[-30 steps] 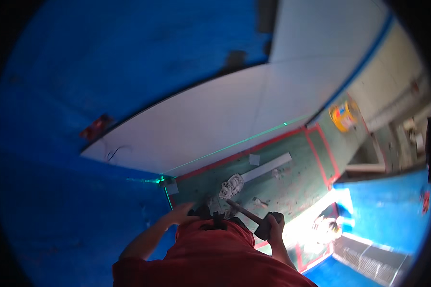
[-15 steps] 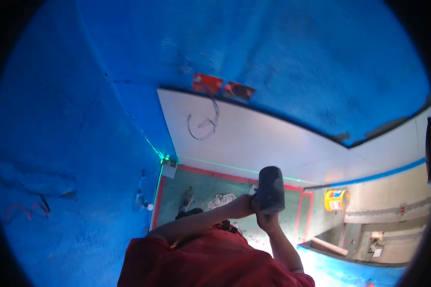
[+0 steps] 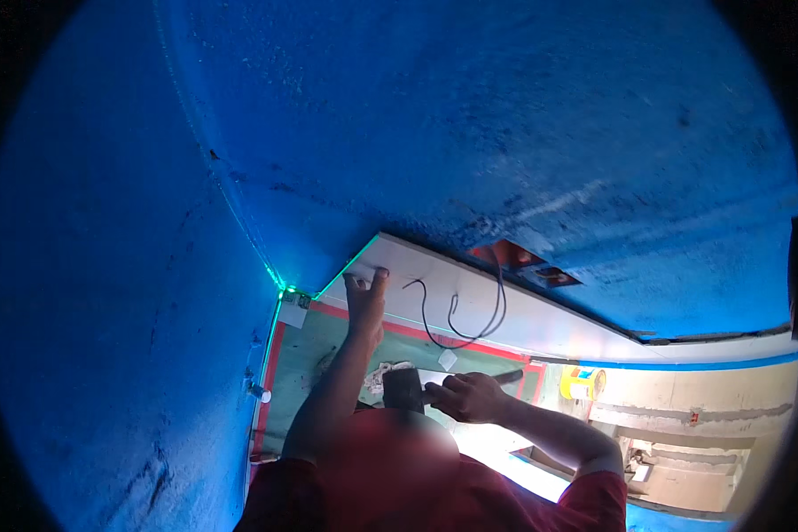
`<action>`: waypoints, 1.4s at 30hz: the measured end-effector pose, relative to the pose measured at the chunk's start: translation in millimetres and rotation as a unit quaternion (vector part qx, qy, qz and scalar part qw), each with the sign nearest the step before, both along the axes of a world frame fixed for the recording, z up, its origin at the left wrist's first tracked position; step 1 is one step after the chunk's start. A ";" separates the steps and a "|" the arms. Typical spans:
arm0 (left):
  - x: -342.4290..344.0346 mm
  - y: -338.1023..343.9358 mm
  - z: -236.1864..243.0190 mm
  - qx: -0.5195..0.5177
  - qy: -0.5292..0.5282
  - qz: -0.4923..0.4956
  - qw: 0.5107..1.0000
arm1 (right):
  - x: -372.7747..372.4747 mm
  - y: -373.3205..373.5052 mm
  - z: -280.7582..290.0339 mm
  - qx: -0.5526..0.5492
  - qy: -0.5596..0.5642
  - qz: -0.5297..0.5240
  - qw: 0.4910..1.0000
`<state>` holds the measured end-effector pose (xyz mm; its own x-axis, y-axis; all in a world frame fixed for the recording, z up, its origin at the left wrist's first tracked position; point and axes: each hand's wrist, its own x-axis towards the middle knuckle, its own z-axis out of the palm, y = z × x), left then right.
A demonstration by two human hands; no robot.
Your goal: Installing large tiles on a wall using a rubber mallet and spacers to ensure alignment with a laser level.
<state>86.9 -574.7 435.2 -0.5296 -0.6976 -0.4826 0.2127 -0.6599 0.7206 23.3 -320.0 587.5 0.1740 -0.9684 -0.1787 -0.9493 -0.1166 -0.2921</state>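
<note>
My left hand [image 3: 364, 297] presses flat, fingers spread, against the white wall tile [image 3: 470, 306] near its upper-left corner, tight to the blue wall [image 3: 470, 133] corner. My right hand [image 3: 466, 396], clenched, grips the rubber mallet [image 3: 402, 388] low above the green floor [image 3: 315, 346].

The left grip [image 3: 364, 297] lies flat against the white rectangular wall panel [image 3: 470, 306], near the panel's left end. Right of this grip, a thin black wire loop [image 3: 459, 319] hangs down the panel from a red rectangular wall opening [image 3: 525, 263] above and to the right. Below and right of the left grip, the right grip [image 3: 466, 396] closes around the handle of a black rubber mallet [image 3: 402, 387], whose head sits left of it. Behind both grips, lower down, lies the green floor with red border lines [image 3: 315, 341], carrying a crumpled pale rag [image 3: 387, 372] just left of the mallet head. Far right of the right grip stands a yellow bucket [image 3: 581, 383].
</note>
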 end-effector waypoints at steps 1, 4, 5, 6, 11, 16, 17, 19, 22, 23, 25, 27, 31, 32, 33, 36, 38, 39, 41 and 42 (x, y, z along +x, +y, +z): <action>-0.4 1.7 -6.8 -0.031 -0.001 0.024 0.999 | -9.6 -7.1 -7.9 -0.021 0.020 0.070 0.997; 2.1 -3.7 13.3 -0.016 0.017 0.003 1.000 | -63.8 -57.1 -22.7 0.184 -0.035 -0.254 0.949; 1.4 -2.5 15.0 -0.001 0.034 0.014 0.999 | -72.8 -67.9 -16.1 0.066 0.108 -0.089 0.988; 2.5 -2.7 16.7 0.004 0.034 0.012 0.999 | -58.2 -55.9 -19.4 0.055 0.099 -0.080 0.990; 3.6 -4.1 22.7 0.053 0.064 0.034 0.996 | -79.0 -67.3 -19.6 0.047 0.006 -0.151 0.987; 4.9 -8.2 25.3 0.072 0.076 0.035 0.994 | -61.3 -57.6 -16.9 0.010 -0.023 0.001 1.000; 6.5 -4.7 21.4 0.073 0.054 0.038 0.995 | -63.7 -66.4 -22.0 0.157 0.003 -0.143 0.977; 10.3 4.5 20.6 0.077 0.027 0.033 0.996 | -62.4 -68.5 -20.7 0.017 0.087 -0.087 0.992; -5.4 -3.6 30.7 0.063 0.087 0.022 0.994 | -75.4 -36.3 -51.3 -0.010 0.057 -0.113 0.992; -5.1 4.4 -17.4 -0.033 0.015 0.025 0.999 | -75.5 -45.7 -54.2 -0.028 0.047 -0.188 0.981; -22.8 11.8 -57.6 -0.089 0.037 0.085 0.992 | -49.3 -34.1 -71.4 -0.136 0.117 -0.199 0.963; -17.0 9.2 -114.3 -0.044 0.001 0.083 0.996 | -24.5 -23.1 -77.1 -0.020 0.031 -0.290 0.956; 1.7 -7.1 -152.0 0.055 0.037 0.093 0.993 | -3.9 -7.0 -78.8 0.048 0.040 -0.270 0.961; 3.0 -11.4 -144.4 0.057 0.028 0.072 0.995 | -1.8 -0.4 -82.6 0.049 0.042 -0.280 0.958; 4.4 -13.7 -136.1 0.058 0.020 0.052 0.997 | 0.1 5.5 -86.4 0.065 0.050 -0.291 0.953; 12.0 -24.9 -129.1 -0.008 0.009 0.042 0.999 | 5.8 7.6 -90.7 0.059 0.054 -0.277 0.958; 14.8 -22.8 -128.5 -0.035 0.014 0.046 0.998 | 6.8 0.1 -81.4 0.050 0.060 -0.222 0.972; 13.9 -21.6 -128.2 -0.033 0.013 0.040 0.999 | -3.0 5.6 -96.0 0.006 0.064 -0.159 0.985; 24.1 -29.5 -142.4 -0.047 0.021 0.002 0.999 | -37.9 -19.5 -91.3 0.077 0.070 -0.091 0.990; 26.2 -28.4 -141.7 -0.045 0.016 -0.002 0.999 | -60.6 -31.2 -100.9 0.034 0.057 -0.142 0.988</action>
<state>113.1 -603.1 293.5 -0.5471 -0.7350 -0.4006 0.2341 -0.5939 0.7697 -37.3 -351.2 486.6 -0.1273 -0.9604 -0.2478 -0.9682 0.1746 -0.1791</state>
